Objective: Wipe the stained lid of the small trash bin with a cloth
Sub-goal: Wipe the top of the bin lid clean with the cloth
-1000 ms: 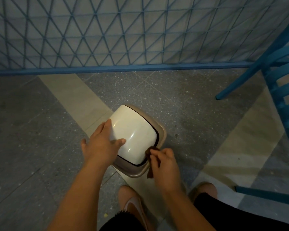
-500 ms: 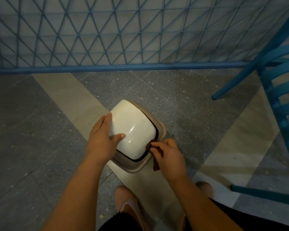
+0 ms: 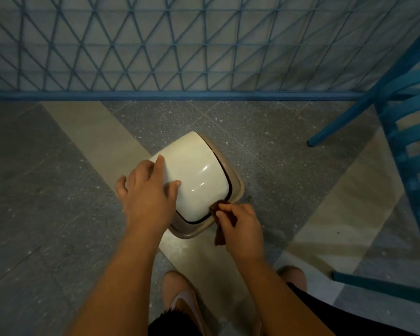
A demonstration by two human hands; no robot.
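On the lid (image 3: pixel 194 175) — left hand (image 3: pixel 147 192) rests, right hand (image 3: pixel 240 226) pinches cloth (image 3: pixel 220 235).

Left hand (image 3: pixel 147 194) on cream lid (image 3: pixel 199 175), right hand (image 3: pixel 240 226) pinching brown cloth (image 3: pixel 220 235).

Both forearms are bare with no sleeves, above dark shorts (image 3: pixel 349 314) and pale pink slip-on shoes (image 3: pixel 180 299).

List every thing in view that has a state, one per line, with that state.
trash bin: upright on the floor, lid on.
lid: closed, glossy, left hand resting on it.
cloth: bunched, pinched against the lid's near right corner.
left hand: flat on the lid, fingers spread.
right hand: pinching the cloth.
chair: standing at right.
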